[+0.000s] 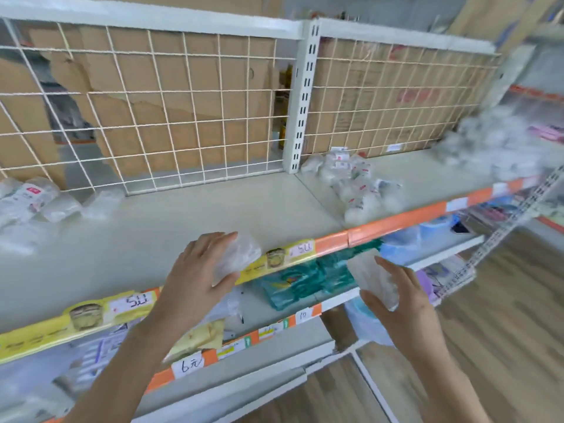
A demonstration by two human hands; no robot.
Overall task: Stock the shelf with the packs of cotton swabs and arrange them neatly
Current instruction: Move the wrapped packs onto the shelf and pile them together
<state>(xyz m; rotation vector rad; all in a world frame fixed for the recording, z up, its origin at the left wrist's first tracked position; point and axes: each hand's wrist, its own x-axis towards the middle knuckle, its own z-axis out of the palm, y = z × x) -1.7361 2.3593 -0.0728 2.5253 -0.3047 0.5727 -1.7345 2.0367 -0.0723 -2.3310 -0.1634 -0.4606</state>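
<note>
Head view. My left hand [198, 264] grips a clear pack of cotton swabs [239, 259], fingers over its top and thumb under it, right at the front lip of the top shelf [183, 221]. My right hand [406, 303] holds a second pack [377, 279] between thumb and fingers, lower down, in front of the shelf below and clear of the lip.

The bare stretch of the top shelf lies at 12 o'clock from the left hand, which I judge the nearer of the two. The left pack's long axis appears to run from about 8 to 2 o'clock, and the right pack's from about 10 to 4 o'clock; blur limits certainty.

A loose heap of packs [357, 190] lies at 1 o'clock, and further packs [27, 203] lie at 10 o'clock, both well apart from the hands. The placement target lies between them.
</note>
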